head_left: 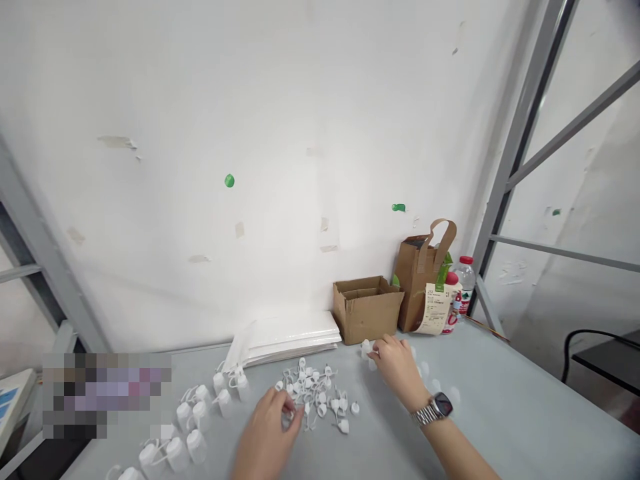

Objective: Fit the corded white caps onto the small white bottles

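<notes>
My left hand (267, 430) is at the near left edge of a loose pile of small white caps with straps (310, 387). Its thumb and fingers are curled in around a white cap, which is mostly hidden. Farther back on the right, my right hand (397, 367), with a watch on the wrist, pinches a small translucent white container (366, 347) at the fingertips. More translucent containers (436, 385) stand behind and beside that forearm, partly covered by it. To the left, white capped bottles (176, 453) with strap loops stand in rough rows.
Flat white packets (290, 337) are stacked against the wall. Beside them stand an open cardboard box (367, 310), a brown paper bag (415, 280) and a red-capped bottle (466, 280). Grey metal frame posts (510, 153) rise at both sides of the grey table (530, 407).
</notes>
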`<state>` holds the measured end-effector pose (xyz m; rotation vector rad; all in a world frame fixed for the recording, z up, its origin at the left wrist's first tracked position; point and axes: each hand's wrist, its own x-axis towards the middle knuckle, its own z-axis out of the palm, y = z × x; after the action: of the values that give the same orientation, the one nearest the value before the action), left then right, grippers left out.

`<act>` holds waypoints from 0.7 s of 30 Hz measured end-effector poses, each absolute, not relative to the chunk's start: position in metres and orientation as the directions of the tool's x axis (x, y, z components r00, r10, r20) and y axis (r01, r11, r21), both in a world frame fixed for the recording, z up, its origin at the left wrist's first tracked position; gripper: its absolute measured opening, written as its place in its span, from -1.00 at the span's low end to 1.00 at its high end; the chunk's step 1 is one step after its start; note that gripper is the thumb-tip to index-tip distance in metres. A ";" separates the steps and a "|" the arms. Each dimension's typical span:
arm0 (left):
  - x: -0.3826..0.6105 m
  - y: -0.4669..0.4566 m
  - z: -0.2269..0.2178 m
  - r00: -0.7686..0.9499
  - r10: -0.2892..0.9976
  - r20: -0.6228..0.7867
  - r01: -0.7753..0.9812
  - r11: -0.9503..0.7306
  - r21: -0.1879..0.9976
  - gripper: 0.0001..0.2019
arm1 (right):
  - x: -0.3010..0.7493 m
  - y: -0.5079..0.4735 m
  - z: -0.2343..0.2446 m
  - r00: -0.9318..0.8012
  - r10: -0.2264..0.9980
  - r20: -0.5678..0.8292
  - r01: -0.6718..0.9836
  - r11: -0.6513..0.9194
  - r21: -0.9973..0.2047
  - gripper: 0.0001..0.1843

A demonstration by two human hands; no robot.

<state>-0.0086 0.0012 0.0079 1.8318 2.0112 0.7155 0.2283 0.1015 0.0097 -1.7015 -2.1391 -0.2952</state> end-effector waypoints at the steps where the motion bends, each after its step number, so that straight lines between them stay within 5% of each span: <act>1: -0.008 0.001 0.007 -0.077 0.994 0.072 0.828 0.024 0.560 -0.84 | 0.228 0.101 0.011 -0.188 0.885 0.425 0.965 0.246 -0.086 -0.84; 11: 0.004 0.006 -0.028 0.067 0.978 0.197 0.827 -0.165 0.537 -0.83 | 0.195 0.080 0.007 -0.261 0.886 0.383 0.897 0.369 -0.244 -0.89; 17: -0.002 0.008 -0.017 -0.063 0.975 0.215 0.674 -0.118 0.729 -0.87 | 0.189 0.078 -0.002 -0.244 0.912 0.330 0.881 0.351 -0.317 -0.92; 21: -0.010 0.015 -0.008 -0.183 0.977 0.107 0.358 -0.035 0.933 -0.85 | 0.187 0.078 -0.005 -0.249 0.918 0.308 0.861 0.355 -0.363 -0.94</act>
<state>-0.0100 0.0149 -0.0082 1.4294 1.5963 1.2228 0.1874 0.0776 -0.0046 -1.5471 -2.1584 0.1637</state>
